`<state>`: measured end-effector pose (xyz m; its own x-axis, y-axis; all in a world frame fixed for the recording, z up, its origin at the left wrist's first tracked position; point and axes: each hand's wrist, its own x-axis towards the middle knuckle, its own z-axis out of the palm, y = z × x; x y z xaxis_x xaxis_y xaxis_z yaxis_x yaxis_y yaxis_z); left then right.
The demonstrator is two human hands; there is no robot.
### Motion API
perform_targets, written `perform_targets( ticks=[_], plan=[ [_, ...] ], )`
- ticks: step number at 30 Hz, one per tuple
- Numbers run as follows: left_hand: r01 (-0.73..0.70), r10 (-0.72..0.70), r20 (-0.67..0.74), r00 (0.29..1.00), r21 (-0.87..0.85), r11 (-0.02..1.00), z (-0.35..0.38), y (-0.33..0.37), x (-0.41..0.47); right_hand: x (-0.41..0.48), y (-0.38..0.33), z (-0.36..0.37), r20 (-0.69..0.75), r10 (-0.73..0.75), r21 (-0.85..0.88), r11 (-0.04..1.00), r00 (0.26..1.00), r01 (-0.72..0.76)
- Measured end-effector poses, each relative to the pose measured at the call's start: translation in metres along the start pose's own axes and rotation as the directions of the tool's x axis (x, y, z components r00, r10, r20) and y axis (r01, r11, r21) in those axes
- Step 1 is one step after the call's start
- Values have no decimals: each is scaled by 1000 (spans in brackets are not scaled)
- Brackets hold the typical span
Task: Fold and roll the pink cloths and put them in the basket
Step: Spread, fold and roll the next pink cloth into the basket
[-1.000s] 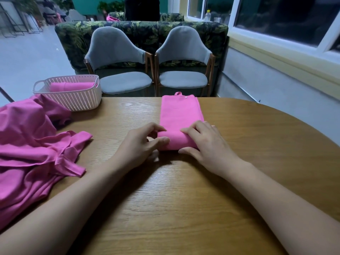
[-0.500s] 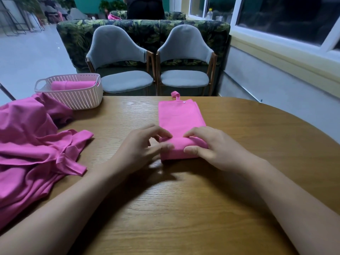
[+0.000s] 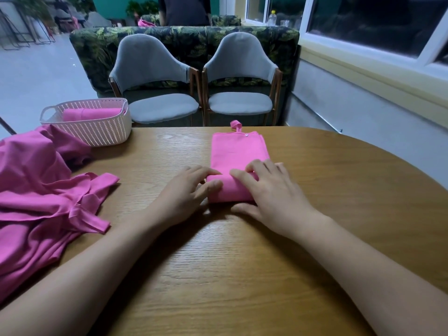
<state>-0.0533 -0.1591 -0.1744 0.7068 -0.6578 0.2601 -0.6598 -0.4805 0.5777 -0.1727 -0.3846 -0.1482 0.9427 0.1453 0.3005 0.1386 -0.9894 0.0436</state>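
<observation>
The lower half of the frame is filled by a rounded wooden table (image 3: 242, 275). Beyond its far edge, at upper centre, a grey upholstered chair with wooden legs (image 3: 155, 76) is set beside a second grey chair (image 3: 240, 73), both backed by a dark leaf-patterned sofa (image 3: 194, 42). A white-framed window (image 3: 375, 25) is seen at upper right, with a clear yellow-capped bottle (image 3: 272, 17) to its left.

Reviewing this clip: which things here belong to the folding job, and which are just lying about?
Job: part-rolled pink cloth, held by left hand and right hand; basket with rolled cloth inside; loose pink cloths.
Lying about: grey chairs; bottle by window.
</observation>
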Motion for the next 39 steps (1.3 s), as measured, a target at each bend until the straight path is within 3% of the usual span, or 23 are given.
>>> perform_targets(
  ticks=[3,5,10,14,21,25,39],
  plan=[
    [-55,53,39,998,55,997,0,6,-7,2,1,2,-11,5,34,999,1000,-4],
    [-18,14,68,998,57,998,-3,9,-8,4,5,0,3,1,49,999,1000,-2],
    [-9,10,57,998,-25,1000,-1,4,-7,3,10,-5,42,-17,82,997,999,14],
    [-10,6,61,998,65,998,-2,3,-4,3,13,-13,96,-5,166,986,995,-11],
    [-22,22,30,999,5,1000,1,8,2,2,12,-12,92,0,129,992,996,-12],
    [49,-46,50,998,-53,997,1,12,-1,-2,9,-8,101,-6,67,998,995,-1],
    [-30,20,106,994,91,995,-7,18,-13,2,11,-15,109,-1,84,996,994,-8]
  ],
)
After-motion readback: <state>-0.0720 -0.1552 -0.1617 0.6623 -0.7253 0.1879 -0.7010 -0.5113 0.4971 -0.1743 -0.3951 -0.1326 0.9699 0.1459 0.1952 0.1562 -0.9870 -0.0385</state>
